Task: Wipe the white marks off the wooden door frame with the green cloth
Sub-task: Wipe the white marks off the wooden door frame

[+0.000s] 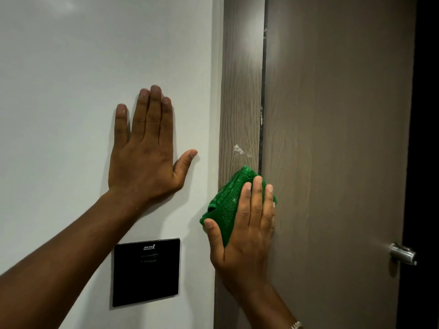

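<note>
The wooden door frame runs top to bottom between the white wall and the door. White marks sit on it at mid height, with smaller flecks along its dark inner edge higher up. My right hand presses a folded green cloth flat against the frame, just below the white marks. My left hand lies flat on the white wall to the left of the frame, fingers up and thumb spread, holding nothing.
A black square panel is mounted on the white wall below my left hand. The wooden door stands right of the frame, with a metal handle at its lower right edge and darkness beyond.
</note>
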`<action>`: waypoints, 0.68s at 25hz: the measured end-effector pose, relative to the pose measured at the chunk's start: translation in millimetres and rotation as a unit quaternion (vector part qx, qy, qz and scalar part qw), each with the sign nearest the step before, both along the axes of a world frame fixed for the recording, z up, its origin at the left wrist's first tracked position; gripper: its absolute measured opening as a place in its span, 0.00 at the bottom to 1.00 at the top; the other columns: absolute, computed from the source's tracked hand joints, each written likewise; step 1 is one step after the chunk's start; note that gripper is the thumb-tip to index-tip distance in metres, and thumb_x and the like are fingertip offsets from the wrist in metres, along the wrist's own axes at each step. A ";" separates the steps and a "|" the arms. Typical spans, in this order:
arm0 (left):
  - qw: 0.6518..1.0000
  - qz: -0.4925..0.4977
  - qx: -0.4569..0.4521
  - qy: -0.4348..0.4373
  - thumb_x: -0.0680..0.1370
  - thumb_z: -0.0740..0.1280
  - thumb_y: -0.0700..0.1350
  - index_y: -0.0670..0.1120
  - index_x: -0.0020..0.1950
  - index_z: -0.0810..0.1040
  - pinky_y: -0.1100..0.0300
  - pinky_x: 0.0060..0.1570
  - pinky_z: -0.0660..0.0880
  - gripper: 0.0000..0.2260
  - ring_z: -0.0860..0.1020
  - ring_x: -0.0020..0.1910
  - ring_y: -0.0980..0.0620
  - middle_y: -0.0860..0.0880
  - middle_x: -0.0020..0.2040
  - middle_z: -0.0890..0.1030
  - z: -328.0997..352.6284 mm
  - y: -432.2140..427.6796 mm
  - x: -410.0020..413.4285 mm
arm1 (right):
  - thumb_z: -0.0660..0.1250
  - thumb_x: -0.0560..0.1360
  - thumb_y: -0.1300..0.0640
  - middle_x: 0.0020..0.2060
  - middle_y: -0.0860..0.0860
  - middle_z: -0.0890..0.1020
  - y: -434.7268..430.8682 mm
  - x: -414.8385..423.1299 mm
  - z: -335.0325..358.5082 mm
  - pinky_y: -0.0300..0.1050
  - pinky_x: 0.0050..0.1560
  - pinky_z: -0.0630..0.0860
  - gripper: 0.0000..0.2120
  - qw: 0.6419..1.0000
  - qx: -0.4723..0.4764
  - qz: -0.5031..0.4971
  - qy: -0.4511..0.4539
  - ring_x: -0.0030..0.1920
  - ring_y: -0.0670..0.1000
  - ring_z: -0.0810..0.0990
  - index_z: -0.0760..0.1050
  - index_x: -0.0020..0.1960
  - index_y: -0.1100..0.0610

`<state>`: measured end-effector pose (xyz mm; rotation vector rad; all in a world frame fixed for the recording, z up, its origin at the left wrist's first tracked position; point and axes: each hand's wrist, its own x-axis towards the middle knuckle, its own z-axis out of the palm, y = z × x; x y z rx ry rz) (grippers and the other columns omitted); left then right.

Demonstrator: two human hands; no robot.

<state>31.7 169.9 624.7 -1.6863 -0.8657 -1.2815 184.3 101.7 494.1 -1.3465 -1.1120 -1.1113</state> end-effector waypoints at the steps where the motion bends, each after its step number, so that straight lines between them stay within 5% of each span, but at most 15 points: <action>1: 1.000 -0.001 0.002 0.000 0.78 0.46 0.65 0.39 0.80 0.42 0.39 0.78 0.44 0.40 0.44 0.81 0.42 0.39 0.82 0.44 0.1 0.2 -0.1 | 0.51 0.79 0.35 0.80 0.57 0.53 2.1 1.5 9.8 0.62 0.78 0.55 0.39 1.000 0.014 -0.001 0.013 0.81 0.58 0.50 0.50 0.79 0.59; 17: 1.000 0.012 -0.001 0.003 0.78 0.47 0.64 0.39 0.80 0.43 0.40 0.78 0.45 0.39 0.44 0.81 0.42 0.39 0.82 0.45 -1.8 -1.3 0.9 | 0.51 0.79 0.35 0.79 0.60 0.56 4.3 14.1 51.4 0.59 0.80 0.52 0.39 0.999 0.049 0.013 0.002 0.81 0.59 0.50 0.53 0.78 0.63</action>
